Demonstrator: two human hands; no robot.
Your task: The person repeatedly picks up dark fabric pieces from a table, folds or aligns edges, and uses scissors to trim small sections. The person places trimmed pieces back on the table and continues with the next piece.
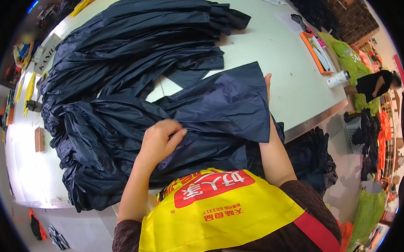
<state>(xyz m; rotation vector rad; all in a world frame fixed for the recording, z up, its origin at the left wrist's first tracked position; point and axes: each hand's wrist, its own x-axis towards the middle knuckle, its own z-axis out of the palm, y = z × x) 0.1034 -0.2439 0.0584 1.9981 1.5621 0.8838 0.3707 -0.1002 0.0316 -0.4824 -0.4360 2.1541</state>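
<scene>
A navy garment of thin, crinkled fabric (228, 98) lies before me, one wide leg or sleeve end spread to the right. My left hand (162, 139) is closed over the bunched part, thumb and fingers drawn together at the cloth. My right hand (268, 85) is mostly hidden behind the wide end. Its stretched fingers show past the right edge, and the forearm passes under the fabric. Beyond lies a large heap of similar navy garments (135, 39), layered in long folds.
The white table (299, 90) holds an orange box (316, 53) and a white thread cone (338, 79) at right, and a brown block (39, 140) at left. Dark cloth (311, 157) hangs at the near right edge. Another person (376, 84) stands beyond green garments (348, 59).
</scene>
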